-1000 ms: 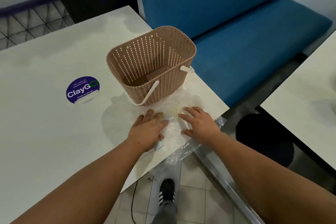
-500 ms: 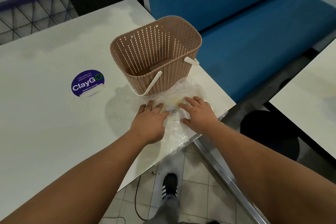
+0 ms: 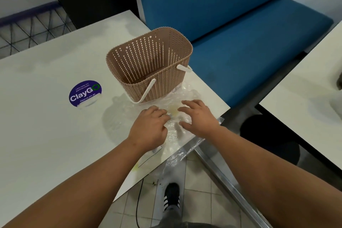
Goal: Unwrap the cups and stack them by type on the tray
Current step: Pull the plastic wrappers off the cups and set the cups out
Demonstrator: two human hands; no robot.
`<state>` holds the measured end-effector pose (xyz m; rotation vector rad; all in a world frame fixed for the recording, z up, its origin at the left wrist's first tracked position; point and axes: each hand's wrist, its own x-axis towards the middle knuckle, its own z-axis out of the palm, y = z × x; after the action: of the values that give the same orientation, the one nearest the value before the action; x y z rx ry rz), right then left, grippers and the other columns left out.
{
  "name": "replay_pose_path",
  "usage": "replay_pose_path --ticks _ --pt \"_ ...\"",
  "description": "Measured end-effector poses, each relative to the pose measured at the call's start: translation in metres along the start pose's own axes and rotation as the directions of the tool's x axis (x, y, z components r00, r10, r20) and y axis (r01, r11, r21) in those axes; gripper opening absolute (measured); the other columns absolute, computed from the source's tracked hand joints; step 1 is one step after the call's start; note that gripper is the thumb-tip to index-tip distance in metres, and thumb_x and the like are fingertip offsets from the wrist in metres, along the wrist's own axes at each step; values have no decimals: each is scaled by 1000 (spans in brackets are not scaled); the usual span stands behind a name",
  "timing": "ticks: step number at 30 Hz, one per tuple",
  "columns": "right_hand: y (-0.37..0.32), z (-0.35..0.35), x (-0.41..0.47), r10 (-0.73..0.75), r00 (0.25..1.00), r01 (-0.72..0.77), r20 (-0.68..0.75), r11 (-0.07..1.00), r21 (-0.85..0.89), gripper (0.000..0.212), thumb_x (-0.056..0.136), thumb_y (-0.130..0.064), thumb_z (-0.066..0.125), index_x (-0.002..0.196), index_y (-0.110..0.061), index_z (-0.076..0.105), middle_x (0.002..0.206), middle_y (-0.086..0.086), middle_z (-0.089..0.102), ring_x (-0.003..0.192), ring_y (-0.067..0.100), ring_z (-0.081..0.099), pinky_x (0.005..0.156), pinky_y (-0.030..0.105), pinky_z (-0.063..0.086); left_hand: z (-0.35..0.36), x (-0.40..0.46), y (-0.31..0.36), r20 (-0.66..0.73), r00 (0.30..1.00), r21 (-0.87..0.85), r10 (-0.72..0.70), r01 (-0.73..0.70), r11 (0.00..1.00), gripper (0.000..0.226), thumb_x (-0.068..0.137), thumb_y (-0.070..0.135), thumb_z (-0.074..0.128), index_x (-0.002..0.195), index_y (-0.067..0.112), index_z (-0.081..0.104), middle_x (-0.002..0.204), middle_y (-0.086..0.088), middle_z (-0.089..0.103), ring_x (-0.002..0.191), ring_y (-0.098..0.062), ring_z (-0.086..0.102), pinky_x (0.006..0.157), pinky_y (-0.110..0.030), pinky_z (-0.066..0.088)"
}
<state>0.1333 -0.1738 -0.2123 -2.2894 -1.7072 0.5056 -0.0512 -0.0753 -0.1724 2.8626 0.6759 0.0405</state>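
- The clear plastic wrap (image 3: 174, 116) lay crumpled at the table's (image 3: 46, 126) near corner, just before the basket (image 3: 148, 65).
- Left hand (image 3: 149, 127) pressed it with curled fingers; right hand (image 3: 198, 116) rested spread (both equally near).
- No cups were discernible inside.

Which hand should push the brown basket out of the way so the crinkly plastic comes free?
Probably the left hand. It lies on the clear plastic wrap just below the basket and its white handle. The right hand rests nearer the table corner, spread on the wrap, so it can keep pinning it.
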Motion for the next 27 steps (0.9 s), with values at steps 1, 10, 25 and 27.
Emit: replay_pose_path --ticks 1,10,25,27 --pt "1 -4 -3 0 1000 0 -18 1000 18 51 91 -44 64 138 -28 55 153 -4 42 138 26 33 110 45 35 -2 4 5 -20 1000 -27 21 -22 999 47 76 26 40 109 16 72 114 -3 70 108 -27 60 91 -42 51" --pt "78 -62 -95 273 855 -193 -440 956 218 26 89 -30 67 111 -16 70 107 -1 66 101 18 53 90 26 42 -16 90 128 -245 927 -229 283 -339 912 34 85 27 53 110 13 70 104 -2 71 93 -23 62 86 -37 51" --pt "250 -117 -246 734 530 -457 -424 669 586 14 87 -25 71 85 -22 58 84 -14 48 72 0 49 66 6 32 -22 270 419 40 977 -792 210 -98 603 115 66 42 87 152 25 13 151 2 35 134 -17 38 103 -30 37" --pt "254 -114 -246 736 528 -448 -423 665 597 13 86 -22 72 86 -20 59 85 -17 46 74 3 47 67 4 32 -13 282 433 45 972 -817 229 -96 569 124 60 42 90 153 25 11 152 2 33 136 -17 35 104 -28 35"
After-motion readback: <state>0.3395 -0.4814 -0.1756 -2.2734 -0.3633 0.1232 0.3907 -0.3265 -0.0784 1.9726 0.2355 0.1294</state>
